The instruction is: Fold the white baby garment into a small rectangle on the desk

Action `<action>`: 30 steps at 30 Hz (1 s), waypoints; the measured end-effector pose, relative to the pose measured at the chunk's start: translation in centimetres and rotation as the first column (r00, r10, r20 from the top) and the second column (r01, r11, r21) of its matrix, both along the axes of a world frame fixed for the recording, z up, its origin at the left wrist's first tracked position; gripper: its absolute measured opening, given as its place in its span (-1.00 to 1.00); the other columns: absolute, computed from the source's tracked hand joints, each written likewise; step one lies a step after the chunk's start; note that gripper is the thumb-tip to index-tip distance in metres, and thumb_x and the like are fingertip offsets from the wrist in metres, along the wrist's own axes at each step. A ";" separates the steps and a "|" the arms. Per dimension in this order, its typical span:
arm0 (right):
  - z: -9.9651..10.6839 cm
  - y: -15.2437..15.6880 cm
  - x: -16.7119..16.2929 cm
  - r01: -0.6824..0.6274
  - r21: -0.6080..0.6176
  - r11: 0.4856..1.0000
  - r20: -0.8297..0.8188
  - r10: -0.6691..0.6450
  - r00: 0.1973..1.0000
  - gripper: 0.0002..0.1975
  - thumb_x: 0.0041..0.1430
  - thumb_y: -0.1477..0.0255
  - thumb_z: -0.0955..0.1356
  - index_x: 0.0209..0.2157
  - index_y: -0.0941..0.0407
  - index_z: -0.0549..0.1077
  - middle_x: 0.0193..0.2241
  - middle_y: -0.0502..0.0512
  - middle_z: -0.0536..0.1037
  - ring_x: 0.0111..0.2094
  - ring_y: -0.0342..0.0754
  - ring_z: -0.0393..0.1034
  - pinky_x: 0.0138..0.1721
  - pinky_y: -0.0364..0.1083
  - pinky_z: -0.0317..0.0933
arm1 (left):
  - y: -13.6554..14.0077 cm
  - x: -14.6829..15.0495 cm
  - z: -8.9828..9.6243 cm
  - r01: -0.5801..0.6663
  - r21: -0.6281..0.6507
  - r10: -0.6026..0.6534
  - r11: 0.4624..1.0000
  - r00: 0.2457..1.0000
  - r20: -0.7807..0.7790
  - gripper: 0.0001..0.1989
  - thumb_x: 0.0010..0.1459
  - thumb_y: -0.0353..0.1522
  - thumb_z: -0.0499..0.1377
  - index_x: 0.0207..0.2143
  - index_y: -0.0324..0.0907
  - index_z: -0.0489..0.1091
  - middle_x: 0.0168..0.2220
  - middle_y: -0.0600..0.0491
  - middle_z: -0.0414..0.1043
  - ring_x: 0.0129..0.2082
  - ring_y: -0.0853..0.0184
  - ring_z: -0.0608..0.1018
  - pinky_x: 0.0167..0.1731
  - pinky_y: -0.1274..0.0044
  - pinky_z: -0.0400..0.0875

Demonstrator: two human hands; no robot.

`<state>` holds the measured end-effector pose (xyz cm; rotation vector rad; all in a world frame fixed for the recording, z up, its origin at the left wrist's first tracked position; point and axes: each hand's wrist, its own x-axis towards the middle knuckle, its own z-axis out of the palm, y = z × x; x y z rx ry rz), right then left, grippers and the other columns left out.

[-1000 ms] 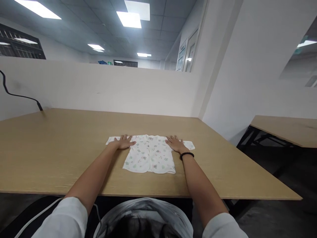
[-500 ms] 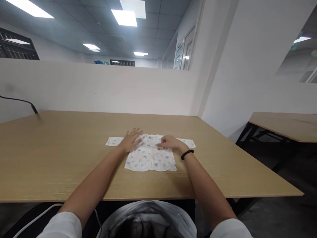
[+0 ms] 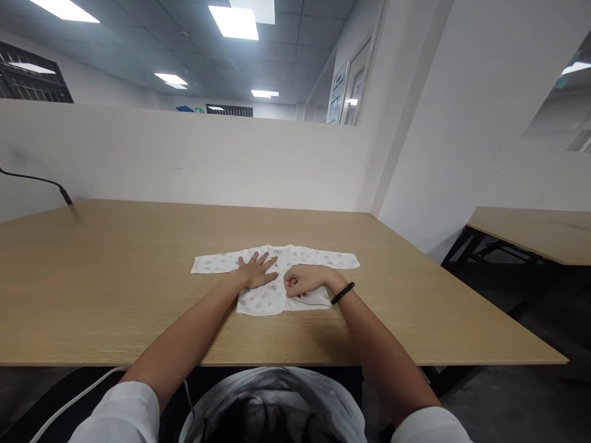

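Note:
A small white baby shirt (image 3: 265,298) with a coloured print lies flat on the wooden table (image 3: 115,289), sleeves spread to both sides. My left hand (image 3: 257,271) rests flat on the shirt's left half, fingers spread. My right hand (image 3: 301,281) is curled into a fist on the shirt's right half, just beside the middle opening; whether it pinches the cloth I cannot tell. A black bead bracelet (image 3: 342,293) sits on my right wrist.
A white partition wall (image 3: 184,160) stands behind the table. A black cable (image 3: 41,182) comes in at the far left. A second wooden table (image 3: 530,231) stands to the right across a gap. A white cord (image 3: 78,400) hangs below the near edge.
Both hands have moved from the shirt's shoulders inward and toward me along the middle. My right hand has closed from flat into a fist. The sleeves are now uncovered.

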<state>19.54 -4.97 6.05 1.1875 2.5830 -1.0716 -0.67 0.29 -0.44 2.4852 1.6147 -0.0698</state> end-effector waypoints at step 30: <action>-4.3 5.6 8.3 0.671 0.575 0.468 -0.255 -0.677 0.690 -0.44 0.32 0.14 0.14 0.26 0.08 0.14 0.28 0.27 0.08 0.29 0.18 -0.12 0.20 0.26 -0.15 | 3.0 -6.7 0.1 -0.318 0.201 0.277 0.926 0.938 0.206 -0.26 0.27 -0.03 -0.25 0.34 -0.31 -0.13 0.35 -0.20 -0.20 0.35 0.02 -0.11 0.25 0.07 -0.23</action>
